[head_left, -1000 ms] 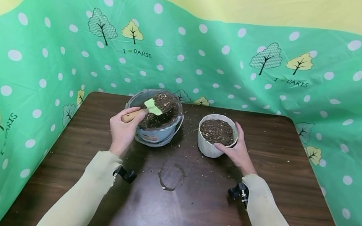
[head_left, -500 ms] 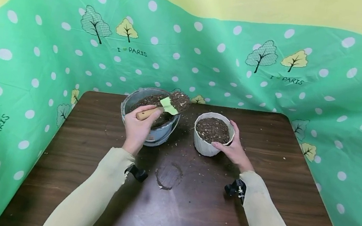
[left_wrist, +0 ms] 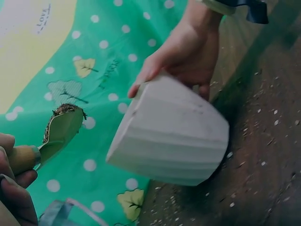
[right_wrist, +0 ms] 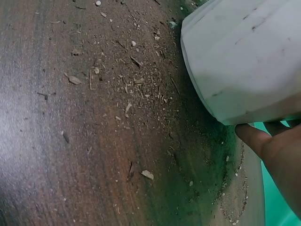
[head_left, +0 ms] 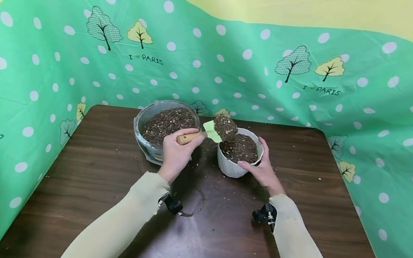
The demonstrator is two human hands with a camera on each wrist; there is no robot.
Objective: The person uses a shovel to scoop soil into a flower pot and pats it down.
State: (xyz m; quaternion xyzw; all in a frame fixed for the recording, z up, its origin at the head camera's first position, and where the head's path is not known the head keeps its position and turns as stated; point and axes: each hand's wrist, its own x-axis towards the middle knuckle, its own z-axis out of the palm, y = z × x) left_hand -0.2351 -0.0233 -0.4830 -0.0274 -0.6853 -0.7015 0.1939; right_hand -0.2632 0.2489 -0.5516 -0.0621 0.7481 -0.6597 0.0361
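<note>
My left hand [head_left: 177, 155] grips the wooden handle of a hand trowel [head_left: 212, 131] with a light green blade. A heap of dark potting soil [head_left: 224, 128] lies on the blade, which hovers over the left rim of a white plant pot [head_left: 230, 167]. That pot is nearly full of soil. My right hand [head_left: 265, 169] holds it at the right, thumb at the near rim and fingers round the far side. In the left wrist view the loaded trowel [left_wrist: 61, 129] is apart from the ribbed pot wall [left_wrist: 171, 134]. The right wrist view shows the pot's side [right_wrist: 244, 61].
A blue-grey bucket [head_left: 149, 151] of soil stands left of the pot, partly behind my left hand. Soil crumbs [right_wrist: 136, 89] are scattered over the dark wooden table [head_left: 106, 167]. A soil ring mark [head_left: 201, 201] lies near my left wrist. A green dotted cloth [head_left: 185, 55] surrounds the table.
My left hand has carried the soil-laden trowel rightward, from over the bucket to the white pot's rim. My right hand keeps its grip on the pot. The view has shifted slightly.
</note>
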